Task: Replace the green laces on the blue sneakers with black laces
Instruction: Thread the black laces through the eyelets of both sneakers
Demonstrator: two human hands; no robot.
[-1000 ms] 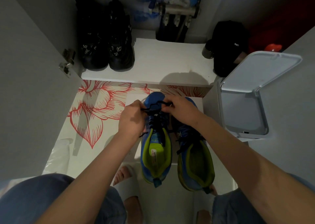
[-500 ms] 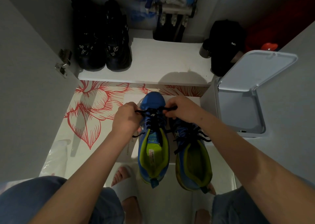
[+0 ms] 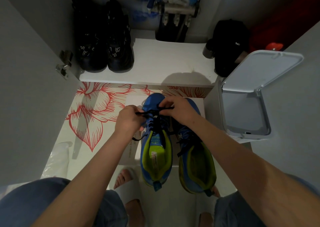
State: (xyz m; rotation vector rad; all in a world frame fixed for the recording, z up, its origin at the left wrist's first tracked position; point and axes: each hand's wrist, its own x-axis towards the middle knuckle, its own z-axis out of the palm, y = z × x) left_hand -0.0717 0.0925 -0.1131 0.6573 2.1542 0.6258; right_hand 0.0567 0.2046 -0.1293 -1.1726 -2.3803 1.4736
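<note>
The black lace runs taut and crosswise between both hands, square to the left sneaker's long axis, over its toe-end eyelets near the box's far edge. The left hand pinches one end and the right hand the other, both equally near. The sneakers are blue, lime-lined; the right sneaker shows dark laces

Dim closet nook, low light, soft shadow on the shelf. Tall matte grey cabinet door on left w/ silver metal hinge. Far side: flat white shelf board. Pair of chunky black boots sits at its left end, black fabric bag at right end, metal pipe manifold behind. White floor w/ red line-drawn flowers. White plastic bin on right, lid up, beside plain grey wall.
</note>
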